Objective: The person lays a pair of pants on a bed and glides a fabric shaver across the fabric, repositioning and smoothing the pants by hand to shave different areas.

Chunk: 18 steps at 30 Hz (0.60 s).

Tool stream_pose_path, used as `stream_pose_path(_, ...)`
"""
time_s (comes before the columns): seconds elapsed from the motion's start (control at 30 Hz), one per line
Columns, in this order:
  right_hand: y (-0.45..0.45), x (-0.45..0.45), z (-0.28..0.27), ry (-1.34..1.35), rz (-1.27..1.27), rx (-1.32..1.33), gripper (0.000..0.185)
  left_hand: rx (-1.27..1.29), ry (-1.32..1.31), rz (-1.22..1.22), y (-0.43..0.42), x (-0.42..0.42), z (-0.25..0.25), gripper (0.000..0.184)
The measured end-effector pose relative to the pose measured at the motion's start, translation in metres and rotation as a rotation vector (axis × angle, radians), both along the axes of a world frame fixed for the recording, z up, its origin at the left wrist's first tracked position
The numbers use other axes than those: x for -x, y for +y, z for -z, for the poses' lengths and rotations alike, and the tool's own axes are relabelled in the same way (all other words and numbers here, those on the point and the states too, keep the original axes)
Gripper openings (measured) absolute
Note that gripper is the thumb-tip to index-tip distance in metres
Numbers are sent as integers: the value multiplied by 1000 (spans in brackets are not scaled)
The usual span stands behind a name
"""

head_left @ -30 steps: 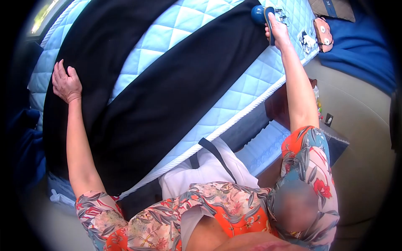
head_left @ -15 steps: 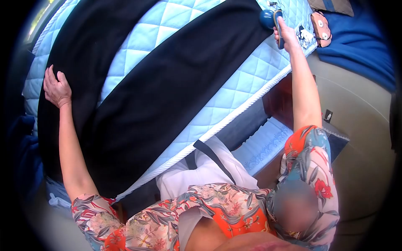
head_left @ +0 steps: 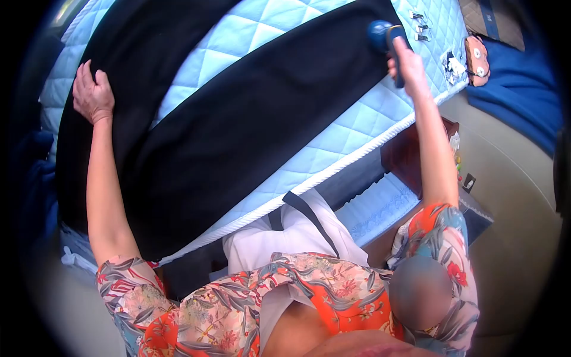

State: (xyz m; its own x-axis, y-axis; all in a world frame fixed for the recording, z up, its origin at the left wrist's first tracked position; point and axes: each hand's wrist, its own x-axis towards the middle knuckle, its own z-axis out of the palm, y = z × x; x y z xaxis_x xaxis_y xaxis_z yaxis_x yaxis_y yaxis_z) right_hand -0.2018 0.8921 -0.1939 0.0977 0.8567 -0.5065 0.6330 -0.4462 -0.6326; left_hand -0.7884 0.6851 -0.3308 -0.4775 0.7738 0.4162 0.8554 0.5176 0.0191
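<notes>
Black trousers (head_left: pixel 256 113) lie on a light blue quilted bedcover, their two legs spread apart. My right hand (head_left: pixel 409 68) is closed around the dark handle of what looks like a blue fabric shaver (head_left: pixel 379 35). The shaver's round head is over the far end of the nearer leg; whether it presses on the cloth I cannot tell. On the other leg, at the left, my left hand (head_left: pixel 93 95) rests open with its fingers pointing away from me.
Several small items (head_left: pixel 420 27) lie on the bedcover (head_left: pixel 351 128) beyond the shaver. Near the corner are a crumpled black-and-white item (head_left: pixel 455 67) and a brown case (head_left: pixel 477 59). Blue fabric (head_left: pixel 517 89) lies at the right. A dark red wooden piece (head_left: pixel 404 154) stands below the bed edge.
The shaver has moved from the hem edge a little inward over the trouser leg. My left hand stays on the other leg. The whole view has shifted slightly.
</notes>
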Motion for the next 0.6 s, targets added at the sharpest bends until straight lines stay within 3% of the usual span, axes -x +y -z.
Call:
stream_pose_path(0.1, -75, 95, -14, -8, -247, 196, 49, -20, -16, 10, 0, -2, -1, 42)
stream_pose_path(0.17, -100, 132, -7, 190, -408, 312, 49, -21, -37, 2, 1, -4, -3, 42)
stream_pose_path(0.23, -88, 139, -13, 178, -460, 258, 49, -22, -35, -2, 2, -3, -3, 42)
stream_pose_path(0.43, 10, 48, -7, 56, 71, 12, 52, -30, -37, -3, 1, -4, -2, 42)
stream_pose_path(0.5, 18, 46, -1, 44, 109, 28, 52, -27, -38, -18, 1, -6, -4, 42)
stream_pose_path(0.6, -31, 97, -4, 45, -165, 91, 52, -14, -27, -30, 1, -10, -5, 42)
